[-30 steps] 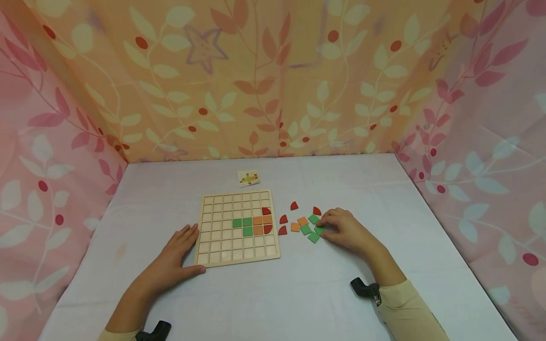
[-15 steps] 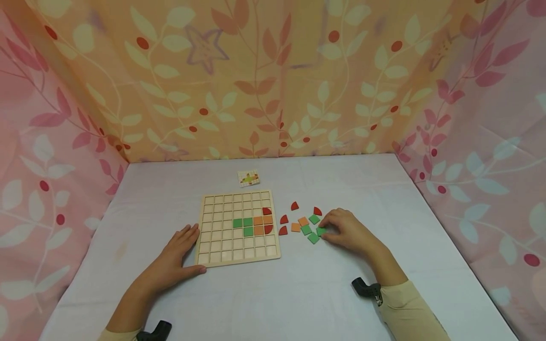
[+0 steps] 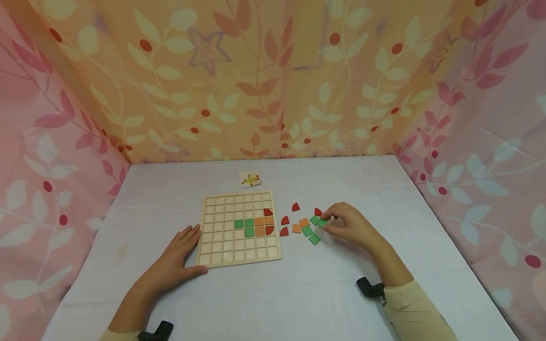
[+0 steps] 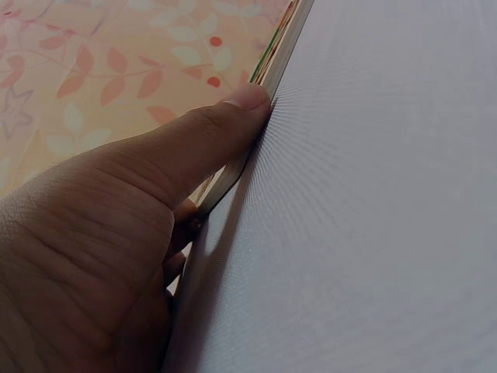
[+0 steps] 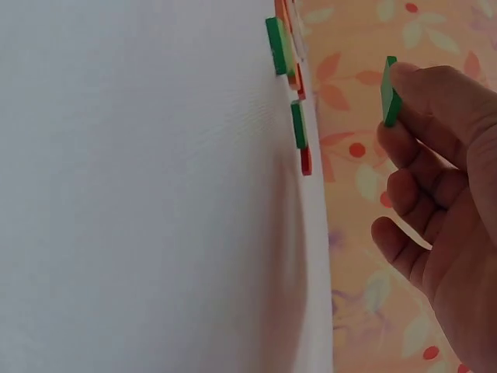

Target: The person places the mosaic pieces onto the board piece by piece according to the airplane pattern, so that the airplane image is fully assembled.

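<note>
A wooden grid board lies on the table with green, orange and red pieces in its right-hand cells. My left hand rests against the board's left side, fingers fairly straight, with the thumb touching its front edge near the corner. To the right of the board, my right hand pinches a green square tile between thumb and fingertips, lifted off the table. Loose green tiles, orange tiles and red quarter-round pieces lie between the board and that hand.
Behind the board lies a small patterned card showing a coloured figure on a grid. A white cloth covers the table. Floral curtains enclose its back and sides.
My right hand has raised the green tile off the table and shifted slightly up in the head view. The left hand and the board stay put.
</note>
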Tool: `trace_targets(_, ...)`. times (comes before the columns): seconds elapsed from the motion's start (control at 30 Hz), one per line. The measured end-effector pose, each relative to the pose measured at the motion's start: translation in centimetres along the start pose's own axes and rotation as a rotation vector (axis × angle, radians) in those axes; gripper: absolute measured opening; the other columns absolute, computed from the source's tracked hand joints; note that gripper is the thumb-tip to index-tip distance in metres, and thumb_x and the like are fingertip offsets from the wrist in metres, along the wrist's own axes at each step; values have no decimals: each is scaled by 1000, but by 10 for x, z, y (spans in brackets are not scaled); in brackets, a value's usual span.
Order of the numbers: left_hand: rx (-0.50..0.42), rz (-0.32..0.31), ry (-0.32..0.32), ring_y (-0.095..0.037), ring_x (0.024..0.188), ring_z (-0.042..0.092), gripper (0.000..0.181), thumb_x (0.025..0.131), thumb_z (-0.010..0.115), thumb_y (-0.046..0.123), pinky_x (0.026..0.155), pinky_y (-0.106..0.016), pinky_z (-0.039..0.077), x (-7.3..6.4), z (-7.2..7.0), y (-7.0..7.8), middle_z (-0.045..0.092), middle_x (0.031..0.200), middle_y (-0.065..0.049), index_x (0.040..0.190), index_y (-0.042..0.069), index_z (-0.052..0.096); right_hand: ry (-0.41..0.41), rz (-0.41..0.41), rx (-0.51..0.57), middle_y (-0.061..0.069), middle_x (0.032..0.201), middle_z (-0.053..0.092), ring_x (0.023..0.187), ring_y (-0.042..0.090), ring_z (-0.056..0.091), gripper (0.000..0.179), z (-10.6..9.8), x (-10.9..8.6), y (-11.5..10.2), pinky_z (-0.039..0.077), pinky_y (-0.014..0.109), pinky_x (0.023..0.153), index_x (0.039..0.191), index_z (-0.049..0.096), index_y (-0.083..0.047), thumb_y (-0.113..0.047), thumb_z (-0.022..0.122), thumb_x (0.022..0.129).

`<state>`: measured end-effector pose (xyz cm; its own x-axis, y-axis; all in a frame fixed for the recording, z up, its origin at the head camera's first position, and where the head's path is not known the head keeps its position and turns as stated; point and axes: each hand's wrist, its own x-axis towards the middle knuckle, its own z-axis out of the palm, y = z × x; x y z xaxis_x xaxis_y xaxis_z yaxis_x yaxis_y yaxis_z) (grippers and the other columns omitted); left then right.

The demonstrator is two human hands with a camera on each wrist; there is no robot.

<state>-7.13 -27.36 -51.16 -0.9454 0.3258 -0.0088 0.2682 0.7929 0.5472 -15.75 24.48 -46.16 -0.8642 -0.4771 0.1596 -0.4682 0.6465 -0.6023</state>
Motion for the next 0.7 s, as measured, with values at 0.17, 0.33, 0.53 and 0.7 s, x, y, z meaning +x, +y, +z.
trace_targets(0.17,6,1,-1,-36,158,12,115,76,83,62,130,-43,5,0,1,1,24,170,-9,161,5,30,0,-18,1,-13,107,69,104,14,58,23,-5,4,-13,54,43,91,108,75,-20,-22,84,87)
trace_targets(0.33,12,16,11,-37,158,13,115,76,84,60,130,-38,3,0,0,1,25,170,-11,161,4,30,-2,-68,-9,-12,106,69,103,23,60,22,-7,15,-29,54,48,89,108,75,-20,-21,83,88)
trace_targets(0.53,10,20,10,-37,158,13,115,76,84,59,130,-35,0,0,0,1,25,170,-11,161,3,30,-6,-105,-47,-11,102,69,100,21,59,23,-4,32,-50,53,45,83,108,76,-20,-22,84,86)
trace_targets(0.7,9,15,11,-36,158,13,114,76,84,59,130,-34,0,0,0,2,25,170,-11,161,4,30,-10,-130,-74,-12,102,70,104,17,59,24,5,46,-65,52,41,89,109,77,-20,-25,84,86)
